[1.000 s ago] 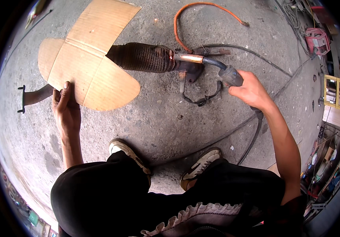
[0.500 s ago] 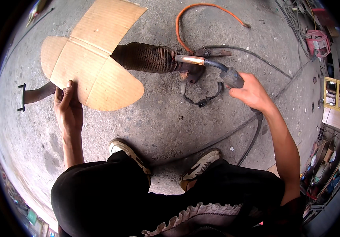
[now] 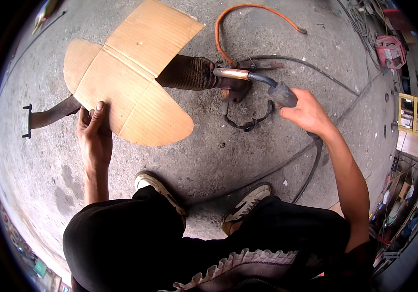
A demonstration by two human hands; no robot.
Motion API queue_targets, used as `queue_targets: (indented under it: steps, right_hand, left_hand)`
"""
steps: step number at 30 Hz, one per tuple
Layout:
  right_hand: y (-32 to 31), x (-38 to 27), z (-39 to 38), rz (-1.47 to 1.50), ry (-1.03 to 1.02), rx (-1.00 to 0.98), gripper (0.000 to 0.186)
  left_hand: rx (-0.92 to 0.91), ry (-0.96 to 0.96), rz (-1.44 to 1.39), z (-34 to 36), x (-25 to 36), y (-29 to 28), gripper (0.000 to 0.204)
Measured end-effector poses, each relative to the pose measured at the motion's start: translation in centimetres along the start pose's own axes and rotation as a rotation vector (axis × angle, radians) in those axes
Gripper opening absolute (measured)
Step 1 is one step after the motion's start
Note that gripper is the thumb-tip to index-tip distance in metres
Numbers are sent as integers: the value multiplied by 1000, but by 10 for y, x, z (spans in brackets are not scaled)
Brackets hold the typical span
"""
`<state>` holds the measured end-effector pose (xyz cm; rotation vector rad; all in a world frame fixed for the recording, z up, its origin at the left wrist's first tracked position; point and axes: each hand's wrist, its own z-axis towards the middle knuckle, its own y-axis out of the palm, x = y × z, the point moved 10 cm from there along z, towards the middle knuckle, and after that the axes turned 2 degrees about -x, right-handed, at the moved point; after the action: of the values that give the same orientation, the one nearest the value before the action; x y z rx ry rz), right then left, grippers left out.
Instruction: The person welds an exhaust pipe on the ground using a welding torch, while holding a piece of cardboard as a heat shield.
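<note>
Rough grey concrete floor (image 3: 248, 160) fills the head view, a pink-red machine (image 3: 391, 51) far right and a yellow frame (image 3: 417, 117) nearer on that side. Here at the centre, a braided metal pipe (image 3: 187, 73) lies on the concrete, its left part running under a cut cardboard sheet (image 3: 131, 82); left of that, a bent tube (image 3: 55, 114) shows, ending in a flange. The left hand (image 3: 94, 141) has its fingers pinched on the cardboard's near edge, thumb on top. Over on the right, the right hand (image 3: 308, 112) has its fingers wrapped round a torch (image 3: 262, 79), copper nozzle (image 3: 232, 73) pointing left at the pipe's right-hand joint. So the work at that joint looks under way, both hands loaded; how much of the seam is done or left I can't tell at this size. And the change: against a second ago, cardboard and left hand have slid right, covering more of the braid; the red glow at the nozzle tip is gone, while the right hand has barely shifted.
</note>
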<state>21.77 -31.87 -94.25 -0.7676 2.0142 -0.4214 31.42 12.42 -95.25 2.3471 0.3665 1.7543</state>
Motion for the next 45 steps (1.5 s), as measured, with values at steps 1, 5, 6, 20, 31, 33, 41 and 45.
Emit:
queue_targets:
  steps: [1,5,6,20,31,33,41,45]
  right_hand:
    - [0,1,0,-4,3,-2,20]
    - [0,-1,-1,-11,31,-7,19]
    - [0,0,-1,-12,34,-10,19]
    - [1,2,1,-14,25,-12,21]
    - [-1,0,-2,-9,13,14,21]
    - [-1,0,-1,-7,6,10,21]
    - [-1,3,-1,-6,-12,19,21]
    - [0,0,0,-1,2,8,21]
  left_hand:
    - [-12,-9,9,-2,-3,6,41]
    - [-70,-44,53,-9,-11,20,43]
    - [-87,-53,66,-10,-13,23,44]
    - [-158,-77,109,-16,-20,32,46]
    - [-148,-56,99,-16,-17,31,47]
    - [-123,-21,100,-13,-8,26,46]
    - [-40,41,60,1,3,5,46]
    - [-90,-44,110,-7,-7,13,48]
